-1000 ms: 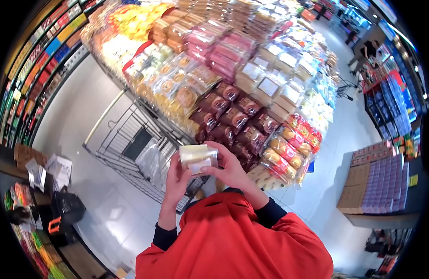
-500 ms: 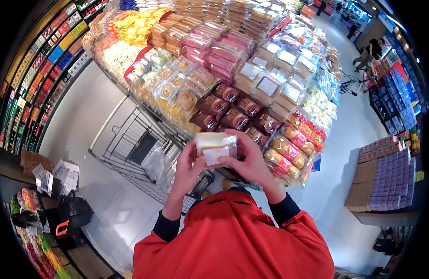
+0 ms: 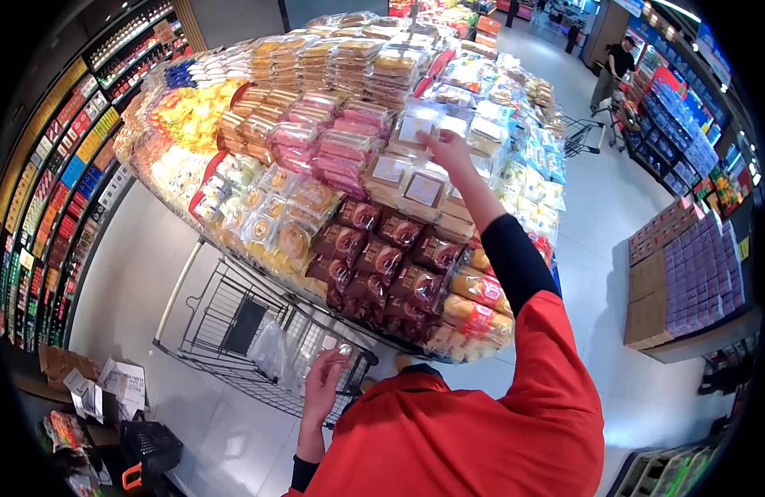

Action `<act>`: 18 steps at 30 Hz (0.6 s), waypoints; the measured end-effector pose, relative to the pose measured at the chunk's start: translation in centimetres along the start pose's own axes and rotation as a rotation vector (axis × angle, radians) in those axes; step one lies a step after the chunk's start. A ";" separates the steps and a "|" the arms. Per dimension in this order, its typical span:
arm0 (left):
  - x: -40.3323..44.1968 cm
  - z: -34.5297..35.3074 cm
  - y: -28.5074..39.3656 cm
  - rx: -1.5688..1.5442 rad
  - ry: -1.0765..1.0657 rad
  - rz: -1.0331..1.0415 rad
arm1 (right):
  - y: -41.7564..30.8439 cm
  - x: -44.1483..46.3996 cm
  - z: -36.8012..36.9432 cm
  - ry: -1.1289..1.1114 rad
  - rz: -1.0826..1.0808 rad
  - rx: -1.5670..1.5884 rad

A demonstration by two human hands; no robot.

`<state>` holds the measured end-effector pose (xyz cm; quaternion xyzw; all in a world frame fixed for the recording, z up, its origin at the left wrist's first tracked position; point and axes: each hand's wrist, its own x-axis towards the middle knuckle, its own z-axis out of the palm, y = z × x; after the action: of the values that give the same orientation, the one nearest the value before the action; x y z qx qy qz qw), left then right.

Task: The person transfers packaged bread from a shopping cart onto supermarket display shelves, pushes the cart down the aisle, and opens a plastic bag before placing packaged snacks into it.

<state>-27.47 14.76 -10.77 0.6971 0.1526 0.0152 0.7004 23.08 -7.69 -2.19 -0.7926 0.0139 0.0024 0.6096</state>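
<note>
My right hand (image 3: pixel 448 151) reaches far over the bakery display, fingers closed at the edge of a clear-wrapped bread packet (image 3: pixel 413 130) with a white label. More labelled packets (image 3: pixel 424 190) lie in stacks just below that hand. Low by the shopping cart (image 3: pixel 233 311), my left hand (image 3: pixel 322 383) is closed around a clear-wrapped packet (image 3: pixel 339 348), seen only in part past the fingers. Brown bags (image 3: pixel 378 257) of baked goods lie between my two hands. Bread rolls (image 3: pixel 477 298) in clear and red wrapping sit at the near right corner.
A crumpled plastic bag (image 3: pixel 272 352) lies in the cart. Stocked shelves (image 3: pixel 59 190) line the left side. A black basket (image 3: pixel 150 443) and cartons (image 3: pixel 121 385) stand at lower left. Stacked boxes (image 3: pixel 701 273) are on the right. A person (image 3: pixel 618 66) stands farther back beside a cart.
Both hands held one packet before me. Now my left hand has dropped toward the cart with a packet, and my right hand has let go and reached forward to the stacks. The view has shifted.
</note>
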 end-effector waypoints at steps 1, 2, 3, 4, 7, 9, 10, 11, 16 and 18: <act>0.0 0.0 -0.1 0.003 0.012 -0.006 | -0.2 0.9 0.5 -0.013 0.004 0.003; 0.1 0.2 0.0 -0.027 0.005 0.009 | -0.3 1.6 1.0 -0.019 0.029 0.005; 0.3 0.3 0.0 -0.059 -0.004 0.026 | -0.5 2.2 1.2 -0.022 0.052 0.005; 0.4 0.4 -0.1 -0.058 0.003 0.022 | -0.6 2.6 1.5 -0.056 0.043 -0.032; 0.6 0.3 -1.0 -0.068 0.016 0.032 | 0.6 3.9 3.3 0.107 0.060 -0.063; 0.1 -0.2 -2.5 -0.056 0.016 -0.040 | 1.7 4.6 3.0 -0.003 0.052 -0.251; 0.0 -0.6 -3.3 -0.064 0.028 -0.051 | 1.7 3.9 3.2 0.161 -0.088 -0.396; -0.5 -1.1 -4.2 -0.033 0.053 -0.076 | 2.0 2.9 3.5 0.316 -0.231 -0.543; -2.4 -3.8 -9.4 -0.010 0.155 -0.160 | 1.6 2.2 2.2 0.263 -0.368 -0.803; -3.1 -5.4 -13.0 0.092 0.201 -0.221 | 6.8 6.6 1.2 0.308 -0.626 -0.835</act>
<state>-34.19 18.94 -22.87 0.7024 0.2984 0.0006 0.6462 29.52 -8.44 -9.18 -0.9248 -0.1356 -0.2900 0.2056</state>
